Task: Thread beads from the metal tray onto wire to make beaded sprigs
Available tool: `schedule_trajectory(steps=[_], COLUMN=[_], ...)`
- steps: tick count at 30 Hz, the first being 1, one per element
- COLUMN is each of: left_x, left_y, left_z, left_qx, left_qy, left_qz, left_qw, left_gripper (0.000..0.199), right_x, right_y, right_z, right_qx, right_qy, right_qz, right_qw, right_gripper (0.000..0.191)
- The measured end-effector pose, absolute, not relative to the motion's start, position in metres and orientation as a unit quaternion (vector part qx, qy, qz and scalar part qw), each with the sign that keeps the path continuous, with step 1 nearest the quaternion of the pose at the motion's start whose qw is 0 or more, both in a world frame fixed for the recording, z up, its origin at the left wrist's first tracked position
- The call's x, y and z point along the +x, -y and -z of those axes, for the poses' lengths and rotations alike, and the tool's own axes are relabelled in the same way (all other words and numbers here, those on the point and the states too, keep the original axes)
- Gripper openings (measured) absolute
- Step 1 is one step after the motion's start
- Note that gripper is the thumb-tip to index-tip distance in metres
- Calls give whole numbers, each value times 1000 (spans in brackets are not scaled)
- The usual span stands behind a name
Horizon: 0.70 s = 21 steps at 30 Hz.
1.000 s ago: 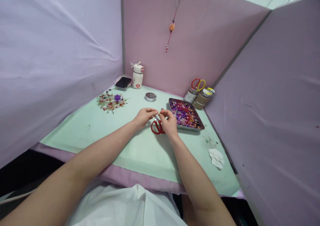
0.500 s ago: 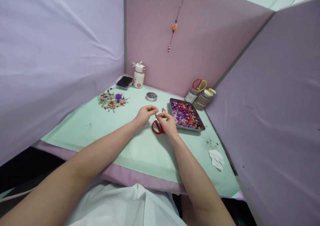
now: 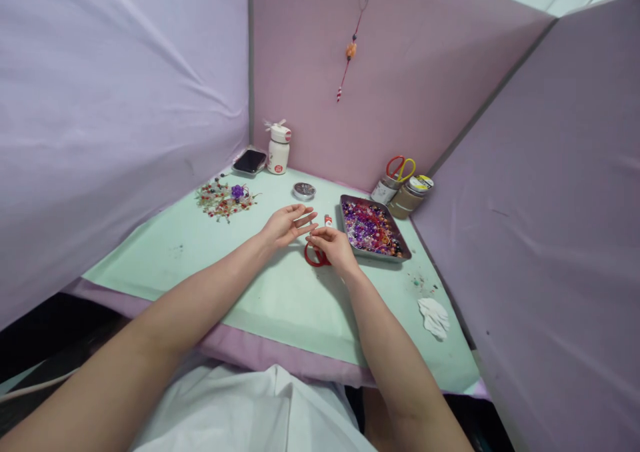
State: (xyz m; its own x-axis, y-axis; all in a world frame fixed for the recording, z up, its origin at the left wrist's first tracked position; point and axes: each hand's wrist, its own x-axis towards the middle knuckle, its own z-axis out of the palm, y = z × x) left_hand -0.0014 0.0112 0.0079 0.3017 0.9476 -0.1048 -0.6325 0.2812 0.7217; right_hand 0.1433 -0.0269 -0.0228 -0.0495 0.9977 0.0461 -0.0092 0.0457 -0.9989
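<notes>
My left hand (image 3: pixel 289 225) is over the middle of the table with its fingers stretched apart; nothing shows in it. Close to its fingertips, my right hand (image 3: pixel 333 245) has thumb and forefinger pinched together, on something too small to make out. Below the right hand lie scissors with red handles (image 3: pixel 313 255), partly covered by it. A red lighter (image 3: pixel 328 221) rests just behind that hand. To its right stands a metal tray (image 3: pixel 383 257) holding many purple, red and orange beads (image 3: pixel 367 229).
A beaded cluster with a purple flower (image 3: pixel 237 192) lies at left. Behind are a phone (image 3: pixel 250 161), a white bottle (image 3: pixel 279 152), a round tin (image 3: pixel 304 191) and jars (image 3: pixel 407 199). White gloves (image 3: pixel 434 317) lie right. A beaded cord (image 3: pixel 351 51) hangs on the wall.
The fingers of my left hand have spread out of a pinch, and that hand has shifted slightly left. My right hand stays pinched, nearly in place.
</notes>
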Motion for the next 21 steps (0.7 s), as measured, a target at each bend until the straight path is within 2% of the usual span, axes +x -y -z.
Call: schedule_trajectory(steps=[7, 15, 21], left_x=[-5, -3, 5], left_y=[-14, -12, -3], left_z=[-6, -2, 1], left_qx=[272, 350, 441], left_qy=[-278, -306, -317], left_qz=[-505, -481, -415], left_qw=[771, 743, 730], left_gripper=[10, 20, 27], right_x=[147, 154, 154], right_y=[25, 19, 24], right_z=[25, 24, 15], right_qx=[-471, -528, -495], right_qy=[543, 579, 558], right_qz=[-494, -312, -380], right_qw=[489, 537, 546], right_gripper=[23, 22, 22])
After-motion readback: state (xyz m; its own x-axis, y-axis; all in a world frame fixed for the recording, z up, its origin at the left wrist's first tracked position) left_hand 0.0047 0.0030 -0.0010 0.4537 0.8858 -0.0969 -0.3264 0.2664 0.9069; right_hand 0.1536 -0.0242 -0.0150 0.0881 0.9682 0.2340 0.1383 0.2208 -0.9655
